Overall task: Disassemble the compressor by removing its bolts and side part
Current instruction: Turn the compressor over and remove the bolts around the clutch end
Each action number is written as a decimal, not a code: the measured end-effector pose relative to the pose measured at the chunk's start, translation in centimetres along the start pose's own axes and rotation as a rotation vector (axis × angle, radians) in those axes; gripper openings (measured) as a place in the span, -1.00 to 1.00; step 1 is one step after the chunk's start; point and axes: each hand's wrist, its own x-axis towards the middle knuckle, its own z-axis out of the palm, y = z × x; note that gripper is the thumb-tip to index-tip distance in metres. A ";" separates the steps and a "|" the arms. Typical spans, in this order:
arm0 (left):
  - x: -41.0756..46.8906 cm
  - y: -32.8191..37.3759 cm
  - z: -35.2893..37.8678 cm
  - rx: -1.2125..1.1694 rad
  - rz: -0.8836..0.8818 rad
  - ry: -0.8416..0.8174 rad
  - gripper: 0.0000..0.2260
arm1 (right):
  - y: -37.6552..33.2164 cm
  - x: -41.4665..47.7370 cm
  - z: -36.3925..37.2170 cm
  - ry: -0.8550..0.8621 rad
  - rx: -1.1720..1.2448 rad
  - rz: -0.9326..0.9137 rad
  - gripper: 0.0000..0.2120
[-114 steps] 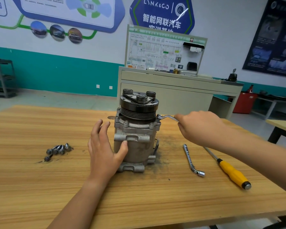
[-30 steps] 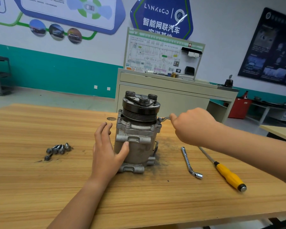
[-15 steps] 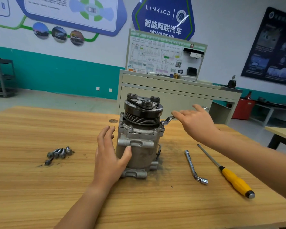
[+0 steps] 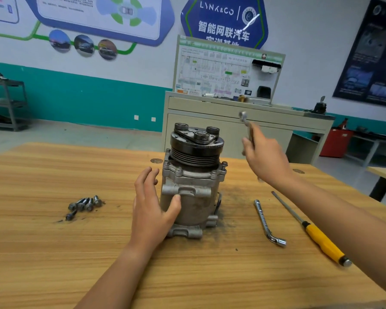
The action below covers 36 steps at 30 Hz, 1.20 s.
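While wrench (image 4: 246, 124) hangs clear of the flange, step: bolt removal, probably between bites.
Compressor (image 4: 192, 188): upright, centre frame, on table (image 4: 54, 253).
Left hand (image 4: 151, 212): spread, thumb pressing its body.
Right hand (image 4: 265, 159): grips wrench, right of centre.
Next, likely: reseat wrench on right flange bolt (image 4: 224, 163).

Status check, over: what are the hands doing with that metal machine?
Left hand steadies compressor. Right hand grips wrench in the air, clear of it. Loose bolts lie aside; nothing blocks.
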 end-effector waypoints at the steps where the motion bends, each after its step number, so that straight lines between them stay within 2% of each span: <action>1: 0.0 0.0 0.0 0.003 -0.001 -0.001 -0.31 | -0.3 -0.4 -0.7 -0.064 0.094 0.077 -0.72; 2: 0.0 0.0 0.0 0.005 -0.001 -0.001 -0.31 | -0.7 -0.9 -1.3 -0.136 0.154 0.120 -0.78; 4: 0.0 0.1 -0.1 0.005 -0.002 0.001 -0.31 | -1.2 -1.9 -2.3 -0.292 0.111 0.092 -0.86; 7: 0.0 0.1 -0.1 -0.001 0.000 0.008 -0.31 | -1.7 -2.8 -2.9 -0.427 -0.115 0.003 -0.78; 11: -0.1 0.1 -0.1 -0.009 0.004 0.018 -0.31 | -2.1 -3.0 -2.7 -0.402 -0.364 -0.051 -0.63; 15: -0.2 0.1 -0.2 -0.017 -0.005 0.023 -0.31 | -2.7 -2.8 -2.7 -0.370 -0.563 -0.122 -0.59; 21: -0.2 0.3 -0.1 -0.023 -0.014 0.011 -0.30 | -3.6 -3.1 -2.6 -0.388 -0.742 -0.212 -0.72; 25: -0.2 0.2 -0.2 -0.024 -0.005 0.012 -0.34 | -3.5 -2.7 -3.1 -0.437 -0.738 -0.270 -0.81; 32: -0.2 0.1 -0.2 -0.026 -0.006 0.012 -0.35 | -2.3 -1.3 -3.4 -0.522 -0.713 -0.324 -0.74; 36: -0.2 -0.1 -0.1 -0.029 0.000 0.020 -0.37 | -1.1 0.0 -2.5 -0.530 -0.745 -0.338 -0.60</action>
